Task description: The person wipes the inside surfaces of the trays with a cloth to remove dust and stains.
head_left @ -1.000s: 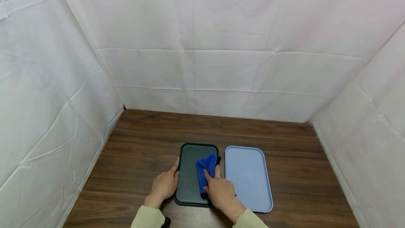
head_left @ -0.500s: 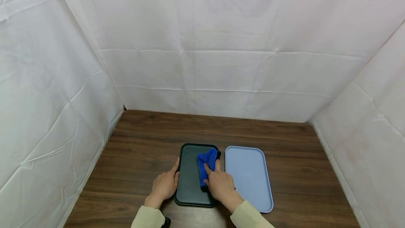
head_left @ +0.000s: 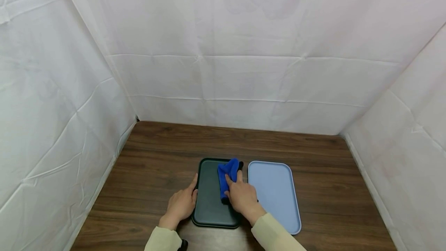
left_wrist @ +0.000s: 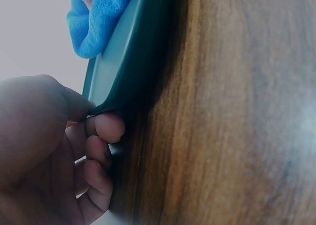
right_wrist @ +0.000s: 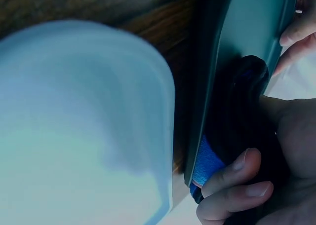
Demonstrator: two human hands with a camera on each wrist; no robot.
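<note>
In the head view we see soft light and a pale sheen on the table [head_left: 167, 142] in front of the green tray [head_left: 209, 204]. From the left wrist, shadow hugs that tray and glare whitens the table well apart from it. From the right, the blue tray [right_wrist: 74, 126] beside it looks washed out, perhaps slightly blurred.

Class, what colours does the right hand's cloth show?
The cloth is blue with black edging, clearest in the head view.
</note>
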